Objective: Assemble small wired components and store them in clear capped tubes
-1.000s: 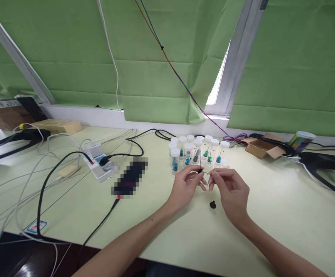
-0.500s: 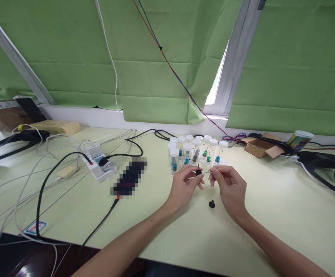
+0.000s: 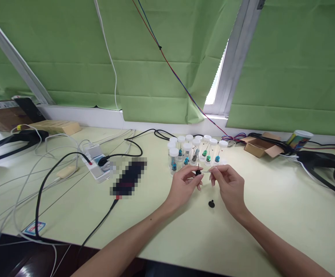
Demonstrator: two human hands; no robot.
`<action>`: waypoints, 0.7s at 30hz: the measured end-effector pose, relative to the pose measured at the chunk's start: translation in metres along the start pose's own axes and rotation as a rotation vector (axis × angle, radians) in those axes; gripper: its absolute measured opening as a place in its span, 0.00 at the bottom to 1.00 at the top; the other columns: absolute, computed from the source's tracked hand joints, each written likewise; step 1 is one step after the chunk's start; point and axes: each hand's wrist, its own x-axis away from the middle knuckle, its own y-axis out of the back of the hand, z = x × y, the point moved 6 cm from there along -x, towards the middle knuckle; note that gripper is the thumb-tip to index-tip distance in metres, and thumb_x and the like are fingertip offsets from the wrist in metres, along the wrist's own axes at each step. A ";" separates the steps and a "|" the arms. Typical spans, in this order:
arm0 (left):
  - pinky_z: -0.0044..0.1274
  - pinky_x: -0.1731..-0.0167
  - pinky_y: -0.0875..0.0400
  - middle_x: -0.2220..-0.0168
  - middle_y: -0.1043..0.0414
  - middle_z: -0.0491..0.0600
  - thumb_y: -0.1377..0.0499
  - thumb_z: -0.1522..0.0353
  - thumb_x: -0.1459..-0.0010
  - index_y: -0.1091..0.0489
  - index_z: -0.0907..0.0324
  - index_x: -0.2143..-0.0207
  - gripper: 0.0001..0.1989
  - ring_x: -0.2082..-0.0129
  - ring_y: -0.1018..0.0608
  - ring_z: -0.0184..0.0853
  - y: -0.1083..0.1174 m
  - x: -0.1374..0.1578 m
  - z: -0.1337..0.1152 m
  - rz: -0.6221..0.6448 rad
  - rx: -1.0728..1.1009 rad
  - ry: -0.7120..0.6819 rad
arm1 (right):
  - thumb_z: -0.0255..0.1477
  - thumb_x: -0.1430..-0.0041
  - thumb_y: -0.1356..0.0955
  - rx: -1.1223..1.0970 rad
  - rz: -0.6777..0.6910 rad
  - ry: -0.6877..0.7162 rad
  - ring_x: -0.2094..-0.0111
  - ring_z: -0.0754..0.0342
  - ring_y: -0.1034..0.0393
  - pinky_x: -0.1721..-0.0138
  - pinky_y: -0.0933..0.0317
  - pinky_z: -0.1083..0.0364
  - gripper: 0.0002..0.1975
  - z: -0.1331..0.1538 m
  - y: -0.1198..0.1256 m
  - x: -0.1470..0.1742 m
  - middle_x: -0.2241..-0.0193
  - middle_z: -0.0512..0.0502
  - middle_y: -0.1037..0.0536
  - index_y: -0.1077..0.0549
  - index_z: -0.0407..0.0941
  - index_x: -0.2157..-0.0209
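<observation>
My left hand (image 3: 185,187) pinches a small black part (image 3: 198,172) from which a thin dark pin stands up. Opposite it, my right hand (image 3: 230,187) holds a thin metal rod (image 3: 205,171) between thumb and fingers, its near end reaching the black part. On the table below and between the hands lies a small black disc with a stem (image 3: 211,204). Just beyond my fingers stand several clear vials with white caps (image 3: 173,161), holding blue, green and grey pieces with thin pins.
To the left are a white power strip (image 3: 98,165) with cables and a pixelated dark phone-like object (image 3: 129,177). An open cardboard box (image 3: 261,147), a canister (image 3: 299,141) and a black strapped frame (image 3: 320,169) are at the right. Green blinds (image 3: 156,84) hang behind.
My right hand has shifted very slightly to the left. Both hands keep their holds on the black part and the rod.
</observation>
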 end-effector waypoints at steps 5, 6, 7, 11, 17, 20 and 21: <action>0.23 0.74 0.26 0.60 0.33 0.50 0.39 0.66 0.45 0.25 0.60 0.60 0.11 0.76 0.28 0.25 0.000 0.000 0.002 0.008 -0.017 0.020 | 0.34 0.42 0.32 0.016 0.021 -0.017 0.80 0.58 0.37 0.76 0.39 0.56 0.10 -0.001 -0.001 -0.001 0.80 0.52 0.30 0.29 0.44 0.73; 0.23 0.74 0.26 0.60 0.33 0.50 0.39 0.66 0.45 0.25 0.60 0.60 0.11 0.76 0.28 0.25 0.000 0.000 0.002 0.009 -0.016 0.019 | 0.34 0.42 0.32 0.017 0.027 -0.022 0.80 0.59 0.38 0.76 0.39 0.56 0.10 -0.001 -0.001 -0.001 0.80 0.52 0.30 0.29 0.44 0.74; 0.24 0.74 0.26 0.60 0.33 0.50 0.39 0.66 0.45 0.25 0.60 0.61 0.10 0.76 0.28 0.25 0.000 0.000 0.002 0.010 -0.015 0.016 | 0.35 0.42 0.32 0.018 0.032 -0.026 0.81 0.59 0.38 0.76 0.39 0.56 0.11 0.000 -0.002 -0.002 0.80 0.52 0.30 0.29 0.44 0.74; 0.24 0.75 0.26 0.60 0.33 0.51 0.40 0.65 0.45 0.26 0.60 0.63 0.10 0.77 0.28 0.26 -0.001 0.000 0.001 0.013 -0.013 0.014 | 0.36 0.42 0.32 0.019 0.046 -0.041 0.81 0.58 0.37 0.76 0.39 0.56 0.12 0.000 -0.002 -0.002 0.80 0.50 0.28 0.30 0.44 0.75; 0.23 0.76 0.27 0.62 0.32 0.50 0.39 0.64 0.46 0.26 0.61 0.65 0.10 0.78 0.29 0.25 0.000 -0.001 0.002 0.002 -0.037 0.023 | 0.37 0.42 0.32 0.022 0.092 -0.070 0.81 0.58 0.38 0.75 0.40 0.56 0.13 -0.004 -0.002 -0.003 0.81 0.51 0.29 0.31 0.44 0.76; 0.22 0.76 0.28 0.62 0.32 0.50 0.40 0.63 0.45 0.25 0.60 0.65 0.10 0.78 0.29 0.25 0.000 -0.001 0.003 -0.002 -0.057 0.010 | 0.38 0.42 0.32 0.005 0.114 -0.108 0.81 0.58 0.38 0.76 0.40 0.56 0.15 -0.007 -0.003 -0.003 0.81 0.50 0.29 0.31 0.44 0.77; 0.22 0.76 0.28 0.62 0.32 0.50 0.40 0.63 0.45 0.25 0.60 0.65 0.10 0.78 0.29 0.25 0.000 -0.001 0.003 -0.002 -0.064 0.005 | 0.38 0.42 0.32 -0.006 0.121 -0.126 0.81 0.58 0.39 0.76 0.41 0.56 0.15 -0.008 -0.003 -0.004 0.81 0.50 0.28 0.31 0.44 0.77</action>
